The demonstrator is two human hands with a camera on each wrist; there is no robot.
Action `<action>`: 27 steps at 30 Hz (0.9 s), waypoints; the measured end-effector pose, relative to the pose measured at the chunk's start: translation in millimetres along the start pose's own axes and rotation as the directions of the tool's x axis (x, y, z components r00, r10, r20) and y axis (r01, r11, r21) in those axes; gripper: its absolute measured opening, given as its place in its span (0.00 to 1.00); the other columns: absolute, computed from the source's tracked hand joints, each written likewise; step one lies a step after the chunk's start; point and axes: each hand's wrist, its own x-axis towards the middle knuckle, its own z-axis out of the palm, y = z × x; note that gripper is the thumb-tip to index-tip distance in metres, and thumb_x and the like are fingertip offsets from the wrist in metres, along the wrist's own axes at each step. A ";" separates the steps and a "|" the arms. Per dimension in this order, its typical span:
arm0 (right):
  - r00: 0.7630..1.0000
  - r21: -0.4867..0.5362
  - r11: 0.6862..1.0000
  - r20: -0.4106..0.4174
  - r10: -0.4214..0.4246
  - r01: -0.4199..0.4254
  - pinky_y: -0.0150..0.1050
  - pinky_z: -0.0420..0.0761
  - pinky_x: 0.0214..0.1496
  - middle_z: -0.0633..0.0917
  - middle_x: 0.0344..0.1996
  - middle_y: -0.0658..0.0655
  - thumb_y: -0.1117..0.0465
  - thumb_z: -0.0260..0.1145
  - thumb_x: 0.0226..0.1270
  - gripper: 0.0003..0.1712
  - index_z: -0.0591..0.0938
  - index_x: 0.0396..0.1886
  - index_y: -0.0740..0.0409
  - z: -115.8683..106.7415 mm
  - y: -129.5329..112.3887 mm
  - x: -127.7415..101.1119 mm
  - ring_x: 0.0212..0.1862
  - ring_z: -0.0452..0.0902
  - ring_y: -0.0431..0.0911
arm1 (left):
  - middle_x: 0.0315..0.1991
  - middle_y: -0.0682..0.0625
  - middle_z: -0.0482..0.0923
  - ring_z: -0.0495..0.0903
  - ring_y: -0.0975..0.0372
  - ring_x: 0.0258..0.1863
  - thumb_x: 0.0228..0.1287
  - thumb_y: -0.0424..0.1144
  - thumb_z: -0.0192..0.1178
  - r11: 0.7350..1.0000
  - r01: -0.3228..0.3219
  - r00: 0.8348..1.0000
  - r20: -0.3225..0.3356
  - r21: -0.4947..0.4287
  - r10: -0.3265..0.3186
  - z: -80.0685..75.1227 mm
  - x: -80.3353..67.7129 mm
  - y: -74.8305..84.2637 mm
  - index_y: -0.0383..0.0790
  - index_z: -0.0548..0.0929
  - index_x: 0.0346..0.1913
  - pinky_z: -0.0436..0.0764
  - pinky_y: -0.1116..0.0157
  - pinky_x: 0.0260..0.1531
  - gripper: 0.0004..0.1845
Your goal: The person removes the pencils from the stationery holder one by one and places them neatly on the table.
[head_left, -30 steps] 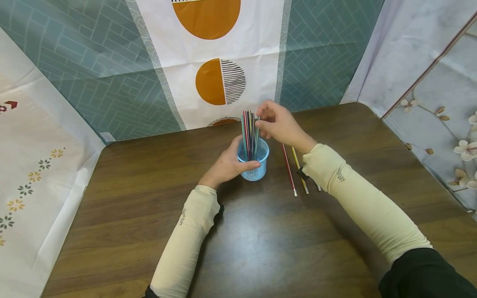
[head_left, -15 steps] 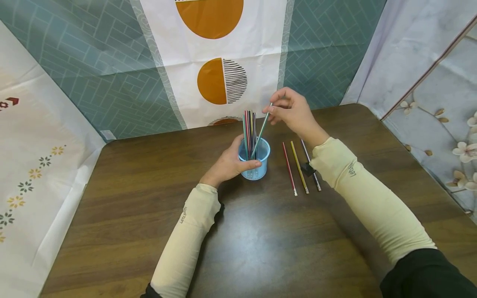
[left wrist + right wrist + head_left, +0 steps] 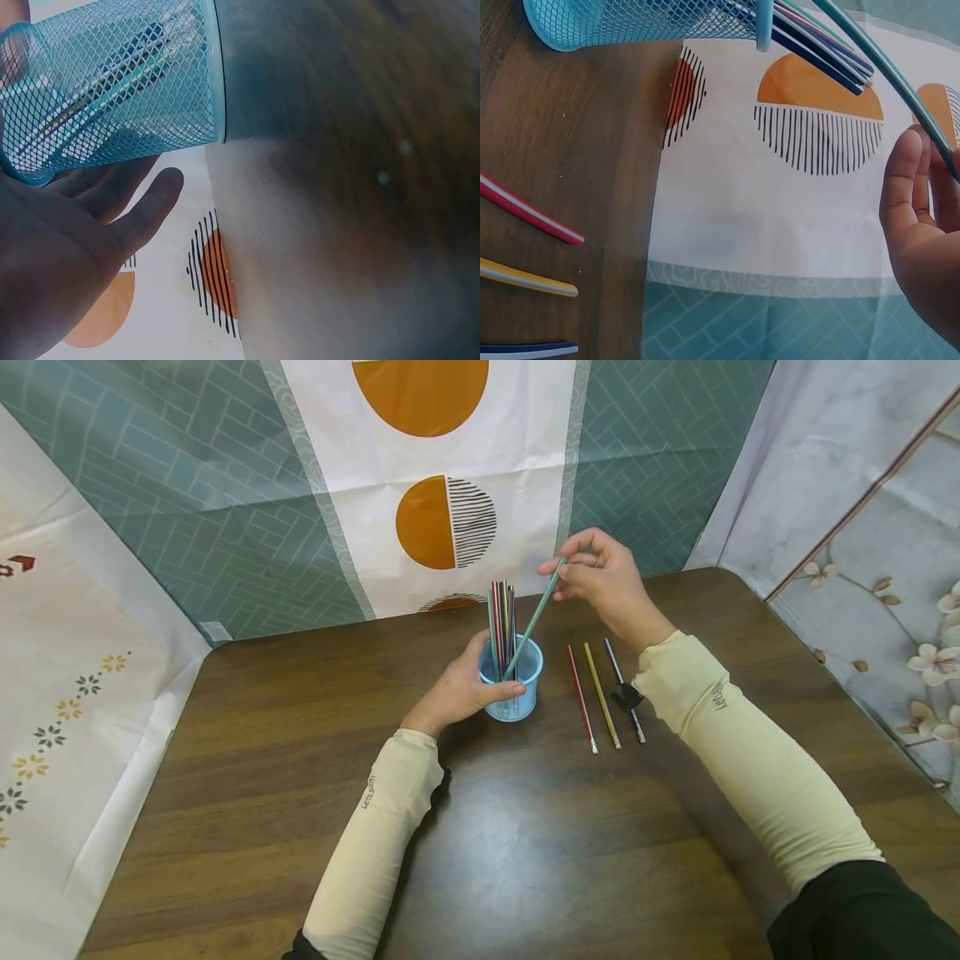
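A light blue mesh pencil cup (image 3: 529, 697) stands upright on the table with several pencils (image 3: 500, 614) bunched in it. My left hand (image 3: 459, 693) grips its left side, thumb across the front; the left wrist view shows the mesh wall (image 3: 172, 112) above that hand (image 3: 67, 247). Between thumb and fingertips, my right hand (image 3: 606, 585) pinches the upper end of a green pencil (image 3: 538, 614). That pencil slants up to the right, its lower end still inside the cup. In the right wrist view, the green pencil (image 3: 889, 71) shows light and dark stripes.
Right of the cup, a red pencil (image 3: 582, 697), a yellow pencil (image 3: 602, 693) and a dark blue pencil (image 3: 613, 660) lie side by side on the brown table (image 3: 510, 843). The black wrist camera (image 3: 627, 696) hides part of the blue one. Patterned sheets hang behind.
My right hand has moved up and right, drawing the green pencil from upright into a slant and partly out of the bunch. My left hand stays on the cup.
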 end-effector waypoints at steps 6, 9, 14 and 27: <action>0.999 0.029 0.999 -0.044 0.032 -0.030 0.41 0.82 0.36 0.86 0.36 0.63 0.78 0.51 0.64 0.10 0.71 0.38 0.62 -4.2 -3.8 0.1 0.36 0.80 0.54 | 0.57 0.49 0.75 0.76 0.56 0.52 0.46 0.66 0.71 1.000 -0.008 1.000 -0.002 -0.009 0.008 -0.2 0.0 -0.1 0.57 0.51 0.74 0.74 0.54 0.54 0.56; 0.999 0.075 0.997 -0.039 0.039 -0.036 0.42 0.83 0.35 0.85 0.36 0.64 0.77 0.51 0.66 0.09 0.71 0.38 0.61 -7.4 -5.8 -0.7 0.38 0.80 0.55 | 0.58 0.49 0.74 0.76 0.56 0.52 0.46 0.66 0.71 1.000 -0.014 1.000 -0.003 -0.009 0.014 -0.1 0.3 -0.5 0.58 0.51 0.74 0.74 0.54 0.54 0.55; 1.000 0.229 0.973 0.023 0.021 -0.025 0.47 0.84 0.36 0.85 0.36 0.66 0.75 0.52 0.71 0.06 0.70 0.40 0.62 -14.7 -6.8 -2.7 0.40 0.83 0.58 | 0.57 0.50 0.74 0.75 0.57 0.52 0.46 0.67 0.71 1.000 -0.004 1.000 -0.001 -0.009 0.004 0.1 0.2 -0.6 0.58 0.51 0.74 0.74 0.54 0.55 0.56; 0.998 0.429 0.902 -0.031 -0.051 0.060 0.43 0.84 0.32 0.85 0.34 0.70 0.77 0.61 0.65 0.07 0.73 0.40 0.68 -20.1 -6.9 -4.1 0.34 0.85 0.57 | 0.58 0.49 0.74 0.75 0.57 0.53 0.46 0.66 0.71 1.000 -0.005 1.000 -0.011 0.006 0.005 1.0 1.0 -0.7 0.58 0.51 0.74 0.74 0.54 0.55 0.55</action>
